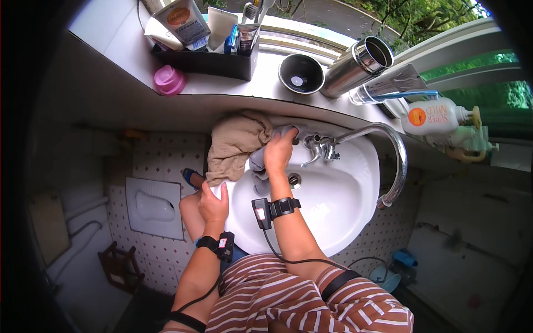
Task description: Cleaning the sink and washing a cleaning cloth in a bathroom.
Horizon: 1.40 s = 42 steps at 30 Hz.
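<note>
A grey cloth (259,162) is bunched under my right hand (279,151), whose fingers close on it at the back left of the white sink (327,222). Part of the cloth hangs down into the basin beside the drain (294,180). My left hand (214,204) rests at the sink's left edge, thumb spread apart from the fingers. Its fingertips touch the lower end of a crumpled brown towel (236,143), which lies over the sink's back left corner. The chrome faucet (317,147) stands just right of my right hand.
The curved spout (401,161) arches over the sink's right side. On the ledge behind are a black toiletry box (205,64), a pink cup (169,80), a black bowl (301,74), a steel flask (355,66) and a white pump bottle (436,116). A squat toilet (154,207) lies at floor level, left.
</note>
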### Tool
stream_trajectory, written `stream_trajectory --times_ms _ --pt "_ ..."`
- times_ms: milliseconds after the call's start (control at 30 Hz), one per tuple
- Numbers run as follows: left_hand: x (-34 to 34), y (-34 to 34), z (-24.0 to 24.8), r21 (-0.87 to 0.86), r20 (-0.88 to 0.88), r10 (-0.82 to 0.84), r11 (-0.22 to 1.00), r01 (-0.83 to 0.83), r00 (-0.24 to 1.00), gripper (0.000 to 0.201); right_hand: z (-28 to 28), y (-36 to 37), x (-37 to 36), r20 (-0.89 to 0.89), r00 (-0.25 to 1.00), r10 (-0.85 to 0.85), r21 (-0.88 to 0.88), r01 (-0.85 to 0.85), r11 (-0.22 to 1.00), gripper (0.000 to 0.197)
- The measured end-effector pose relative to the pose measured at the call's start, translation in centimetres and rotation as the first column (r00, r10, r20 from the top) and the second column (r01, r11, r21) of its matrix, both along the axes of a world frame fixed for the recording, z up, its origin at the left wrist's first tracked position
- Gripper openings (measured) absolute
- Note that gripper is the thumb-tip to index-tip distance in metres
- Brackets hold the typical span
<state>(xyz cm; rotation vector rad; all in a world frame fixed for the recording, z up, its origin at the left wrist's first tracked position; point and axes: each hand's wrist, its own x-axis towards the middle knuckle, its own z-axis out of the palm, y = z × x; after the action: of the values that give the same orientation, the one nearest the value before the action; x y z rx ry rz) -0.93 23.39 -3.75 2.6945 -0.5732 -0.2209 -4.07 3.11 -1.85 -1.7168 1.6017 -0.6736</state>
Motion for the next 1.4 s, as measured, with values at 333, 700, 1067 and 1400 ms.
stream_trajectory --times_ms 333,700,1067,1400 --pt "0.0 -0.1 0.1 -0.008 -0.007 0.000 1.000 0.000 1.000 0.052 0.0 -1.6 -0.6 -0.059 0.992 -0.114 0.061 0.117 0.991 0.051" --pt "0.0 0.0 0.1 0.006 -0.006 0.006 1.000 -0.006 1.000 0.051 0.5 -0.2 0.0 0.117 0.992 -0.042 0.107 0.030 0.994 0.046" --pt "0.0 -0.2 0.1 -0.006 -0.011 0.005 1.000 -0.005 1.000 0.052 -1.2 -1.8 -0.9 0.174 0.975 -0.137 0.071 0.126 0.989 0.049" --pt "0.0 0.0 0.1 -0.001 -0.020 -0.004 1.000 0.004 1.000 0.053 -1.3 -2.9 -1.5 0.060 0.976 -0.212 -0.021 0.213 0.977 0.042"
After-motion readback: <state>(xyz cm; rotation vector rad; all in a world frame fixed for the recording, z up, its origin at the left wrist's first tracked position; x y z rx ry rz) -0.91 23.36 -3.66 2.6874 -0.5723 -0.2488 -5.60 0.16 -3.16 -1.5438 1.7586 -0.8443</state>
